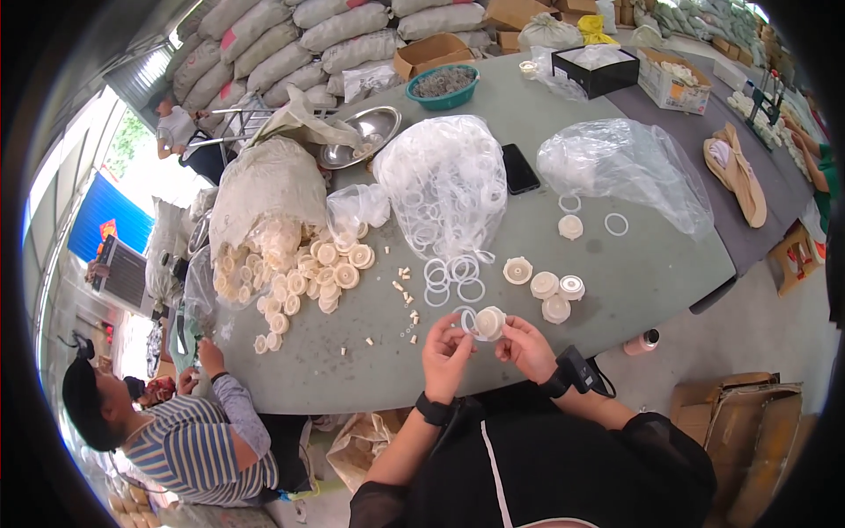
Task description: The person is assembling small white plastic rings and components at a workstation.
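Close to the table's near edge, my right hand (530, 350) grips a round cream plastic cap (489, 322) between thumb and fingers. My left hand (446, 356) pinches a thin translucent ring (466, 320) against the cap's left side. Just beyond lie several loose rings (459, 271), at the mouth of a transparent bag (444, 167) full of more rings. To the right of them rests a group of similar caps (544, 285), one with a metallic-looking centre (572, 286). Farther back are a single cap (570, 227) and a lone ring (616, 224).
At left, a woven sack (268, 189) spills many cream caps (330, 268). Small cream plugs (407, 299) are scattered mid-table. A phone (519, 169), a teal basin (443, 88) and an empty-looking plastic bag (620, 163) lie farther off. A person in stripes (202, 431) works at left.
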`<state>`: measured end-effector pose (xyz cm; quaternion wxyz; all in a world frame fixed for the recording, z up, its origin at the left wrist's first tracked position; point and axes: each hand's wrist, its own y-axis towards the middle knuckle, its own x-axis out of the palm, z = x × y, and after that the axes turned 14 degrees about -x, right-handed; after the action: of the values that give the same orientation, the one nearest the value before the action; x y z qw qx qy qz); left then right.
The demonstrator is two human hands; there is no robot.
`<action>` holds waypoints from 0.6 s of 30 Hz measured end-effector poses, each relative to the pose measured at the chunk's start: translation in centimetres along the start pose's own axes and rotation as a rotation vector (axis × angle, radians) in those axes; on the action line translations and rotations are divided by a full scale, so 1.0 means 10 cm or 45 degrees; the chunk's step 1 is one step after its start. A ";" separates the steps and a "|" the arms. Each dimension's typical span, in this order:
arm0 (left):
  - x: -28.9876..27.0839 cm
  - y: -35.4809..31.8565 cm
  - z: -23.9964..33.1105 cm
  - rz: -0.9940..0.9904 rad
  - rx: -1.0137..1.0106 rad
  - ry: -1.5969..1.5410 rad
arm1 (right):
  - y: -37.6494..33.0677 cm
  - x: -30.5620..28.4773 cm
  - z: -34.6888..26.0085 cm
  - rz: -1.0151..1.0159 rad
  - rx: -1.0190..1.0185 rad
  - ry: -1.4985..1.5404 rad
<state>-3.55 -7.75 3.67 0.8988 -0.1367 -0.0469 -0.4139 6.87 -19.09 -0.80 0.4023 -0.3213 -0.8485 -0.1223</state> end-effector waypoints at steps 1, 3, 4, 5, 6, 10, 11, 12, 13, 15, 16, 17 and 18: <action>-0.01 0.00 0.00 -0.044 -0.027 0.008 | 0.00 -0.02 0.01 -0.006 -0.002 -0.036; 0.00 -0.02 0.01 -0.090 -0.016 -0.038 | 0.01 -0.03 0.03 -0.010 -0.003 -0.071; 0.00 -0.04 0.01 -0.135 -0.003 -0.084 | 0.01 -0.02 0.04 0.016 0.018 -0.092; -0.01 -0.04 -0.01 -0.135 -0.006 -0.083 | 0.01 -0.02 0.05 0.042 0.038 -0.114; -0.04 -0.02 -0.03 -0.154 -0.042 -0.099 | 0.01 -0.01 0.04 0.044 0.039 -0.114; -0.08 0.02 -0.04 -0.092 -0.187 -0.142 | 0.00 0.00 0.01 -0.039 0.005 -0.081; -0.08 0.02 -0.04 -0.094 -0.188 -0.141 | 0.00 0.00 0.01 -0.076 -0.021 -0.059; -0.09 0.01 -0.04 -0.091 -0.200 -0.110 | -0.01 0.01 -0.01 -0.075 -0.022 -0.058; -0.09 0.01 -0.04 -0.087 -0.211 -0.078 | -0.02 0.04 -0.04 -0.082 -0.024 -0.016; -0.06 -0.01 -0.03 -0.084 -0.225 -0.084 | -0.05 0.09 -0.07 -0.087 -0.028 0.028; -0.05 -0.02 -0.03 -0.080 -0.237 -0.090 | -0.06 0.12 -0.07 -0.119 -0.075 -0.104; -0.05 -0.03 -0.04 -0.081 -0.238 -0.089 | -0.08 0.14 -0.08 -0.150 -0.122 -0.237; -0.04 -0.03 -0.06 -0.049 -0.225 -0.103 | -0.08 0.15 -0.08 -0.148 -0.123 -0.236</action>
<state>-4.10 -7.79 3.12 0.8725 -0.2310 -0.0489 -0.4278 6.11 -19.43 0.89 0.2983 -0.3004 -0.8924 -0.1561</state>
